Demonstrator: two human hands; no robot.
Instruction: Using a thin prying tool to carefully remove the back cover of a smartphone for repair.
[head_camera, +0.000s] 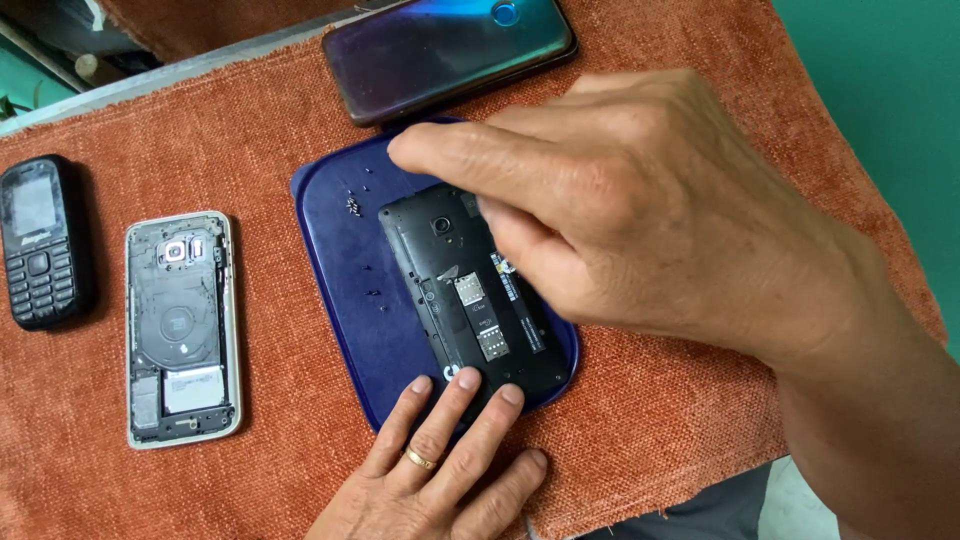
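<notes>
On the dark blue plastic tray (335, 260), the opened black phone (470, 300) is steadied by the left hand (440, 470)'s spread fingertips, while the right hand (640, 210), apparently pinching something unseen, is best kept vertical.

Both hands (640, 210) rest on an opened black phone (470, 300) on a blue tray (340, 270).

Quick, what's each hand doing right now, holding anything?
Left hand: open, fingertips pressing the bottom edge of the opened black phone on the blue tray.
Right hand: over the phone's upper half; grip cannot be told.
</notes>
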